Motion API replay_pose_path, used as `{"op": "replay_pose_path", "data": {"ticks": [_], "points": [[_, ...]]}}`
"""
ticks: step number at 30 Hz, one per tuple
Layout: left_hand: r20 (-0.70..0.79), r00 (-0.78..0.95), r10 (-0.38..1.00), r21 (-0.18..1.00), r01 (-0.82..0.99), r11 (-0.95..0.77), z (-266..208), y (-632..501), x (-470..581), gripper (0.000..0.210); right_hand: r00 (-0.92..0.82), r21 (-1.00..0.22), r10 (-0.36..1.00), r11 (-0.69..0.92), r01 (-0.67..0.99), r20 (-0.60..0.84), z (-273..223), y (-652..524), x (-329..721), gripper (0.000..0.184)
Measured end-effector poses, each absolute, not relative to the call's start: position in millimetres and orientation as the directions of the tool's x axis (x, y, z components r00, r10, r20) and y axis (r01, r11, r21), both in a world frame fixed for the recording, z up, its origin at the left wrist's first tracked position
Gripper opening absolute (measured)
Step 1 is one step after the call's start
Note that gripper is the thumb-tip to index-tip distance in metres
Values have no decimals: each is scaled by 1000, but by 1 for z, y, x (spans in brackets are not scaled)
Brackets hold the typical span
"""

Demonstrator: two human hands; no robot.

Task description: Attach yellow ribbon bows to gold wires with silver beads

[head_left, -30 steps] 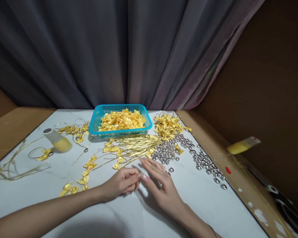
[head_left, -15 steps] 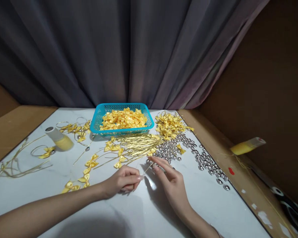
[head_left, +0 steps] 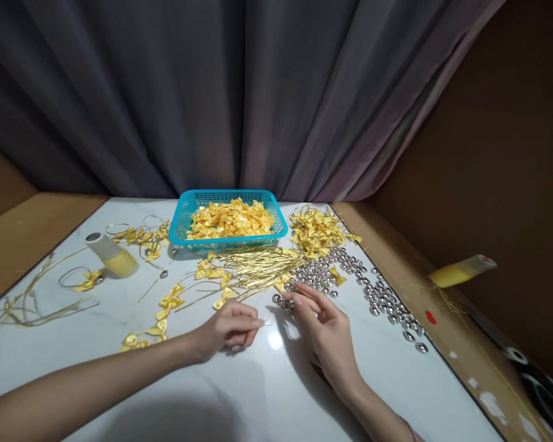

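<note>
My left hand (head_left: 237, 326) is closed in a pinch above the white tabletop. A thin, pale, thread-like piece (head_left: 268, 323) pokes out from its fingertips, too fine to name. My right hand (head_left: 325, 325) hovers at the near edge of the silver beads (head_left: 311, 276), thumb and fingers slightly apart and curved, with nothing visible between them. Some loose beads (head_left: 283, 302) lie just under its fingertips, beside a yellow bow (head_left: 282, 283). Beyond both hands lies a bundle of gold cords (head_left: 258, 267). More yellow bows (head_left: 170, 301) trail along the left side.
A blue basket (head_left: 177, 236) full of yellow bows stands at the back, beside a pile of corded bows (head_left: 317, 230). Left are a yellow-filled bottle (head_left: 120, 261) and loose cords (head_left: 50, 316). Right, on the cardboard, lie another bottle (head_left: 461, 272) and black-handled scissors (head_left: 534, 380).
My right hand has drawn slightly up and right, away from my left hand. The short gold cord that stretched between them no longer shows. My left hand has shifted slightly left, still pinched.
</note>
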State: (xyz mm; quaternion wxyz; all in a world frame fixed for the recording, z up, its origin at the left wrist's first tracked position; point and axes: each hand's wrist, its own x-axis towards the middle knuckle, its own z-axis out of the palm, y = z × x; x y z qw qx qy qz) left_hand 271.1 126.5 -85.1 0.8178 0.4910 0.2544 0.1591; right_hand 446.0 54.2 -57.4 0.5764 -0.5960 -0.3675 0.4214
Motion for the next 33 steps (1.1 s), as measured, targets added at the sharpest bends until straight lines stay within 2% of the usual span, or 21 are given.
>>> {"op": "replay_pose_path", "data": {"ticks": [4,8,11,13,16,19,23,28,33], "points": [[-227,804,549,813,-154,561,-84,132,274,37,382,-994,920,-106,17,-92,-59,54,446,33],[-242,817,523,620,-284,731,-85,142,275,36,368,-981,928,-116,154,-52,-58,52,446,42],[-258,833,489,523,-305,796,-87,146,274,26,335,-958,942,-75,276,23,-60,52,446,32],[-246,851,464,527,-284,801,-90,147,274,23,251,-926,962,4,376,106,-63,52,445,21],[-236,887,397,552,-214,806,-92,144,276,21,85,-851,969,160,501,232,-70,52,443,31],[-219,919,327,605,-135,785,-92,140,277,24,-4,-791,956,244,561,292,-74,51,440,37],[-198,941,274,695,-62,716,-89,136,278,26,-53,-713,926,324,622,374,-73,51,439,13],[-212,937,279,712,-48,700,-88,136,278,28,-64,-572,849,408,711,525,-70,54,446,14],[-227,935,274,718,-29,696,-89,138,278,30,-85,-458,788,438,774,610,-67,57,455,21]]}}
